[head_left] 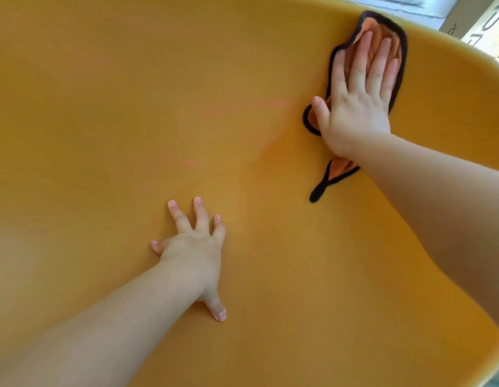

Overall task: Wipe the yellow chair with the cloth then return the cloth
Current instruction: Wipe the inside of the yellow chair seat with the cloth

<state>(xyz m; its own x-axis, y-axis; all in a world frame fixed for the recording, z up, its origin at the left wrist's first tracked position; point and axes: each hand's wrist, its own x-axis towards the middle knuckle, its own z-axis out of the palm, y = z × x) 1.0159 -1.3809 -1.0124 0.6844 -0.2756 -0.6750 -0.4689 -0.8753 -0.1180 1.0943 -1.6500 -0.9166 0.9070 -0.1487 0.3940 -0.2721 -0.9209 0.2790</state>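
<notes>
Two hands are on the yellow chair, and the head view is filled almost edge to edge with its curved shell. The right hand lies flat with straight fingers, pressing the cloth against the shell just below the upper rim. It's an orange cloth with a black border, and bits of it poke out past the fingertips and under the wrist. The left hand holds nothing, fingers spread, braced on the shell well apart from the cloth. Looks to me like the wiping is mid-way: can't tell which patches are already done, and returning the cloth is still left. Some boxes or something show past the rim, too blurry to call.
</notes>
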